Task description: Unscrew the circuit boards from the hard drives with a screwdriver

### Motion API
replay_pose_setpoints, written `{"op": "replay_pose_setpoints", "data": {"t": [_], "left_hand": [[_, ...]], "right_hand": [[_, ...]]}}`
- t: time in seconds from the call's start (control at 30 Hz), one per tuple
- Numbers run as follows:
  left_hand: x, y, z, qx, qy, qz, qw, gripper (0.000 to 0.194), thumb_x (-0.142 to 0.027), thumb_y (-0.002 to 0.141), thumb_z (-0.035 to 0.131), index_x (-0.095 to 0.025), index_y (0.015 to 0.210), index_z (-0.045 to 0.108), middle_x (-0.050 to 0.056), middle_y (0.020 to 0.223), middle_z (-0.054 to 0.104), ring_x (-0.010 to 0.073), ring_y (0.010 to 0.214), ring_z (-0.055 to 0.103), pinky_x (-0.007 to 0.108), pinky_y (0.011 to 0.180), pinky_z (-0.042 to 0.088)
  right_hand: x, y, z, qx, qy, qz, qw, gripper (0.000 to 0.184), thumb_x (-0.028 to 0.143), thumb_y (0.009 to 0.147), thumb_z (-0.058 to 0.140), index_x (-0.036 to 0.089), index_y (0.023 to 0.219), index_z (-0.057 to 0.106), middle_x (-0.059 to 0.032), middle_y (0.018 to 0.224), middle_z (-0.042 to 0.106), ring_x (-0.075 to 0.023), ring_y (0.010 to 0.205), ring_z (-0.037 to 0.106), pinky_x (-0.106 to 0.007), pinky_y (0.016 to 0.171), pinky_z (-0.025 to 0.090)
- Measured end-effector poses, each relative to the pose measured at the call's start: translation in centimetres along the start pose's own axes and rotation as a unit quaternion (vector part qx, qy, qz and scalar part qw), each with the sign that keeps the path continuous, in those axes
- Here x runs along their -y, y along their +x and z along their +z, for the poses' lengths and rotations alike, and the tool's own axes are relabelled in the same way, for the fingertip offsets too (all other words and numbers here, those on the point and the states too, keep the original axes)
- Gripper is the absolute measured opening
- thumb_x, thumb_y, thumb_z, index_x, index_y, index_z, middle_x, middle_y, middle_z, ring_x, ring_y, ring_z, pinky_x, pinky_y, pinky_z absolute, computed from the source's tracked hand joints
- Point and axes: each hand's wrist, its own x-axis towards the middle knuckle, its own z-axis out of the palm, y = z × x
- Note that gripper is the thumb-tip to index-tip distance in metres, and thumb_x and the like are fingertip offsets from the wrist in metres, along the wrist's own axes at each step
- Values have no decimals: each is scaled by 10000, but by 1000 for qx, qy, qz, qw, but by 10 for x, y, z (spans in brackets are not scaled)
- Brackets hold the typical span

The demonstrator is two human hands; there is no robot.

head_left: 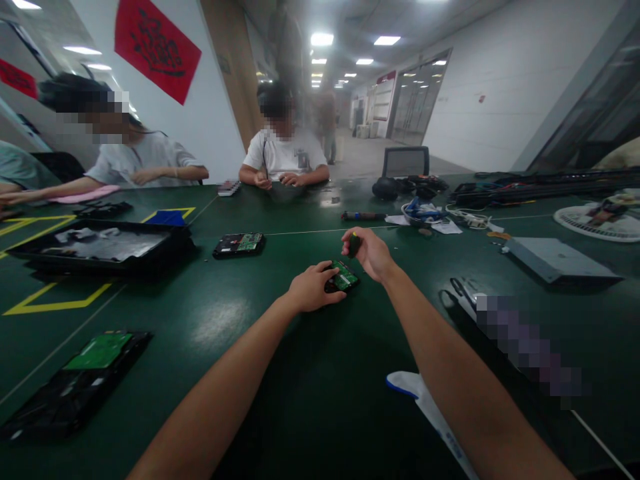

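Observation:
My left hand (314,288) reaches over a small hard drive (346,275), its green circuit board facing up on the dark green table. The thumb lies along the near edge and the fingers press on the far side, so part of the drive is covered. Just above and right of it, my right hand (371,253) is closed around a screwdriver (355,245) with a dark handle and a yellow-green end. The screwdriver's tip cannot be made out. Another hard drive (240,245) with an exposed board lies to the left, flat on the table.
At front left lies a larger black unit with a green board (99,351). Behind it stands a black tray (30,248). A grey metal box (563,259) and a blue-edged white item (406,385) are on the right. Two people sit across the table; cables (423,212) lie at the back.

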Motion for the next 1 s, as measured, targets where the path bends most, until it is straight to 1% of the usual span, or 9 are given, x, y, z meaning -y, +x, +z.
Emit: {"op": "replay_pose_setpoints", "data": {"t": [0.13, 0.3, 0.37, 0.53, 0.6, 0.7, 0.83, 0.9, 1.0], "left_hand": [[1, 0, 2, 0, 0, 2, 1000, 846, -774, 851, 580, -301, 1548, 502, 60, 1675, 393, 360, 1454, 476, 476, 1170, 434], [2, 1, 3, -2, 1, 4, 1000, 836, -763, 857, 582, -295, 1546, 506, 53, 1676, 391, 359, 1454, 475, 480, 1160, 447], [2, 0, 2, -2, 0, 3, 1000, 828, -757, 856, 590, -300, 1542, 511, 50, 1676, 393, 357, 1457, 472, 477, 1155, 453], [2, 0, 2, -5, -1, 3, 1000, 831, -754, 853, 598, -297, 1542, 514, 53, 1674, 396, 359, 1442, 489, 476, 1170, 437], [2, 1, 2, -4, 1, 6, 1000, 838, -759, 854, 591, -288, 1543, 513, 58, 1674, 395, 360, 1440, 490, 480, 1171, 435], [2, 1, 2, -4, 3, 8, 1000, 843, -767, 856, 580, -284, 1543, 513, 59, 1674, 394, 360, 1446, 482, 480, 1167, 440], [2, 1, 2, -4, 4, 8, 1000, 847, -774, 857, 570, -275, 1540, 518, 68, 1678, 387, 360, 1446, 482, 481, 1168, 437], [1, 1, 2, -1, 2, 8, 1000, 853, -777, 853, 575, -278, 1542, 515, 69, 1678, 387, 362, 1446, 482, 483, 1172, 431], [1, 1, 1, -1, 1, 6, 1000, 853, -774, 848, 584, -285, 1543, 513, 66, 1676, 391, 363, 1449, 480, 481, 1172, 431]], "right_hand": [[-3, 2, -2, -43, -17, -26, 999, 195, 407, 789, 737, 218, 784, 687, 4, 754, 636, -158, 707, 622, -314, 732, 522], [-4, 3, -6, -26, -34, -39, 998, 249, 445, 843, 649, 211, 773, 701, -14, 755, 665, -174, 723, 647, -328, 744, 538], [-4, 4, -8, -35, -49, -44, 997, 248, 447, 844, 648, 213, 780, 703, -8, 752, 664, -166, 722, 643, -312, 737, 530], [-4, 6, -9, -70, -93, -68, 991, 181, 383, 814, 703, 218, 749, 668, 6, 716, 652, -149, 709, 613, -276, 702, 485], [-5, 6, -8, -63, -84, -71, 992, 175, 370, 820, 694, 219, 737, 662, 3, 714, 652, -155, 710, 617, -286, 715, 489], [-6, 5, -5, -26, -53, -52, 997, 217, 385, 862, 628, 219, 729, 668, 0, 690, 635, -165, 686, 616, -320, 750, 509], [-4, 2, -2, -12, -34, -22, 999, 262, 411, 878, 581, 222, 717, 666, 29, 591, 530, -137, 568, 514, -342, 780, 518], [-3, 0, -2, -4, -22, -18, 1000, 292, 447, 880, 557, 224, 727, 667, 28, 597, 516, -139, 573, 501, -344, 793, 519], [-1, 0, -3, 21, -7, -18, 1000, 333, 479, 888, 514, 222, 765, 685, 7, 641, 547, -156, 625, 533, -345, 791, 518]]}}
